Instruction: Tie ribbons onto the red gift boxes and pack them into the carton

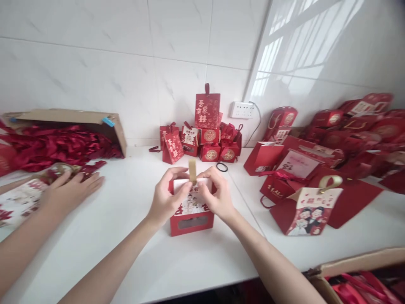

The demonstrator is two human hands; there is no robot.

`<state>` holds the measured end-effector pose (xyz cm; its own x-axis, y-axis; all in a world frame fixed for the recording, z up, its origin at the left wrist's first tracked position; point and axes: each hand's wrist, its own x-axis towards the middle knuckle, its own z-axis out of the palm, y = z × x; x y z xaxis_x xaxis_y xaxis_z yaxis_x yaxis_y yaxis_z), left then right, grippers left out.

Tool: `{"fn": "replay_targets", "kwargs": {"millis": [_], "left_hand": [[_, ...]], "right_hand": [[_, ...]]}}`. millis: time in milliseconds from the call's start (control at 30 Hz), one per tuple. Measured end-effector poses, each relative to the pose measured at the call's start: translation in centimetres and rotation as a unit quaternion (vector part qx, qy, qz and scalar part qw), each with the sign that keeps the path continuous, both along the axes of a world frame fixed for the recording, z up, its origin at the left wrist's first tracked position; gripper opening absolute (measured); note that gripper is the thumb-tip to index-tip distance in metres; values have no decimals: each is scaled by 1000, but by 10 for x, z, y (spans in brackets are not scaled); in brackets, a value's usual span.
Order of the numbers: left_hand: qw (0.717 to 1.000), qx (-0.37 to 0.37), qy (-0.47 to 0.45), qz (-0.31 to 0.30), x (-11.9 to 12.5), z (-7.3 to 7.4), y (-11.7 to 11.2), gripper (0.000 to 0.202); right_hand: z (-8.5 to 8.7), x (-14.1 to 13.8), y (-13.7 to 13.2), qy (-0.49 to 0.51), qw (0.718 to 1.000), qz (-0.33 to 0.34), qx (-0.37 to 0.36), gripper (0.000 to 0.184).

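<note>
A small red gift box with a cartoon couple on its white top flap and a clear window in front stands on the white table. A gold ribbon loop sticks up from its top. My left hand grips the top left of the box, fingers curled round the flap. From the right, my right hand pinches the flap at the base of the ribbon. Both hands are closed on the box.
Another person's hand rests at the left on a printed box. A cardboard carton of red ribbons lies behind it. Finished red boxes are stacked at the wall, a black hair tie nearby. Red bags crowd the right.
</note>
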<state>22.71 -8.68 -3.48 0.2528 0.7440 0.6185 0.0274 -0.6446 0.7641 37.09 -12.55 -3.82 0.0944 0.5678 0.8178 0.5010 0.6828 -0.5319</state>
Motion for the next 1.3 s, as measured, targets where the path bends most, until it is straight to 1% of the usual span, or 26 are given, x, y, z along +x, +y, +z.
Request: {"fn": "replay_targets", "kwargs": {"millis": [100, 167, 233, 300, 333, 400, 433, 467, 500, 567, 633, 700, 733, 800, 900, 1000, 1133, 1300], "left_hand": [[999, -14, 18, 33, -2, 3, 1, 24], [998, -37, 29, 46, -4, 1, 3, 27], [996, -61, 40, 52, -6, -1, 7, 30], [995, -77, 49, 46, -8, -4, 10, 32], [995, -81, 51, 39, -8, -5, 10, 33], [995, -83, 46, 26, -9, -5, 11, 33], [995, -82, 41, 22, -9, -5, 11, 32], [996, -82, 37, 17, -8, -5, 11, 31], [996, -84, 31, 13, -8, -5, 10, 31], [995, -92, 25, 1, -6, -3, 9, 31], [995, -97, 22, -8, -4, -2, 7, 30], [996, -88, 18, -12, -2, -1, 4, 27], [997, -80, 15, -14, -1, -1, 3, 26], [998, -64, 10, -15, 0, -1, 2, 24], [997, -66, 8, -24, 1, -2, 2, 23], [996, -80, 7, -38, 0, -2, 2, 22], [996, -70, 17, -55, -1, -1, 2, 21], [997, -62, 27, -45, -1, 2, 4, 20]], "right_hand": [[4, 2, 2, -7, 999, 29, -14, 26], [14, 13, 3, 8, 1000, 25, -8, 37], [34, 31, 0, 79, 996, 17, 32, 46], [60, 50, -9, 167, 981, 46, 82, 57], [72, 57, -14, 191, 974, 70, 97, 62], [90, 64, -21, 185, 974, 89, 92, 64], [92, 62, -21, 160, 981, 80, 70, 62], [91, 58, -20, 125, 989, 64, 41, 58], [85, 50, -16, 81, 996, 44, 12, 51], [65, 32, -6, -12, 1000, 14, -25, 33], [41, 17, 3, -75, 997, 4, -13, 23], [20, 8, 7, -88, 996, 7, 9, 14], [12, 6, 7, -82, 997, 8, 12, 12], [3, 7, 6, -60, 998, 9, 7, 11], [-2, 10, 2, -41, 999, 9, -11, 10], [-1, 10, -1, -34, 999, 21, -32, 9], [1, 7, -3, -10, 998, 28, -50, 11], [4, 4, -3, 17, 996, 30, -77, 9]]}}
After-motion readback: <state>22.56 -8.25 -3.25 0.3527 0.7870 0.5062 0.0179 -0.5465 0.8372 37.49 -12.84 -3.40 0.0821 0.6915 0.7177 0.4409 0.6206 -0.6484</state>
